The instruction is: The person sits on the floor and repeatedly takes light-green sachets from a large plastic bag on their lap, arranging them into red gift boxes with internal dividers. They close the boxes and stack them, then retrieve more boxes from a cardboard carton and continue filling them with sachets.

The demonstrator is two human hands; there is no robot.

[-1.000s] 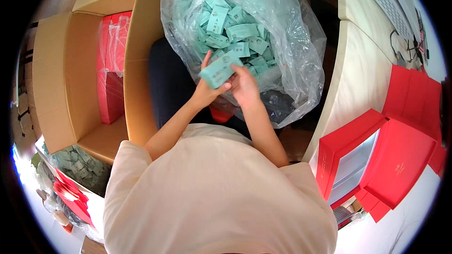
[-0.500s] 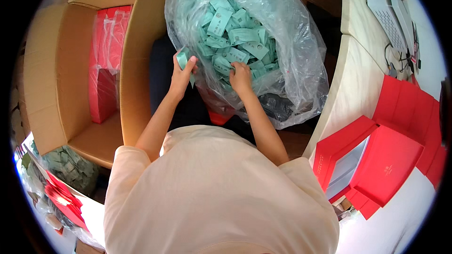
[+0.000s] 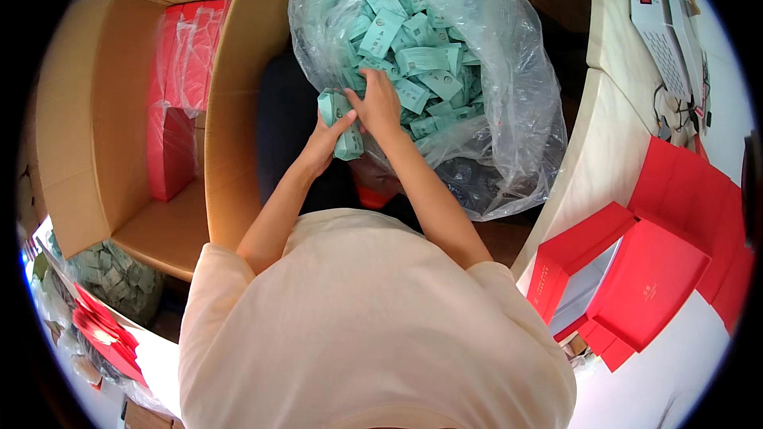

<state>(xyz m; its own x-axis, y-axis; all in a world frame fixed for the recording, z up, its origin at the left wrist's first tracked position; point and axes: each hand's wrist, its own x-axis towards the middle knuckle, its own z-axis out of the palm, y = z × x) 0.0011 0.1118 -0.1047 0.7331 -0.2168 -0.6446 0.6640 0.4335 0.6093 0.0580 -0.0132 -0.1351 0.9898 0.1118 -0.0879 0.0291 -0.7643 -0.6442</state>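
Observation:
In my left hand (image 3: 319,144) is a small bunch of pale green packets (image 3: 348,145), with the thumb pressed over them. My right hand (image 3: 380,107) is right beside it, at the left edge of the pile. Its fingers are bent and its thumb comes close to the bunch; whatever they grip is hard to make out. Many loose pale green packets (image 3: 413,95), flat and printed, fill a large clear plastic bag (image 3: 520,103) in front of me. The bag's mouth is wide open, its film crumpled around the pile.
At left stands an open cardboard box (image 3: 238,103) holding red boxes (image 3: 179,151) in clear film. A pale worktop (image 3: 600,135) runs along the right, carrying an open red gift box (image 3: 648,282) and a white machine (image 3: 660,24). Another bag of packets (image 3: 119,282) sits lower left.
My right hand has moved left from the pile to beside my left hand. The left hand has shifted slightly right and down, and its bunch of packets shows more. The view has shifted a little.

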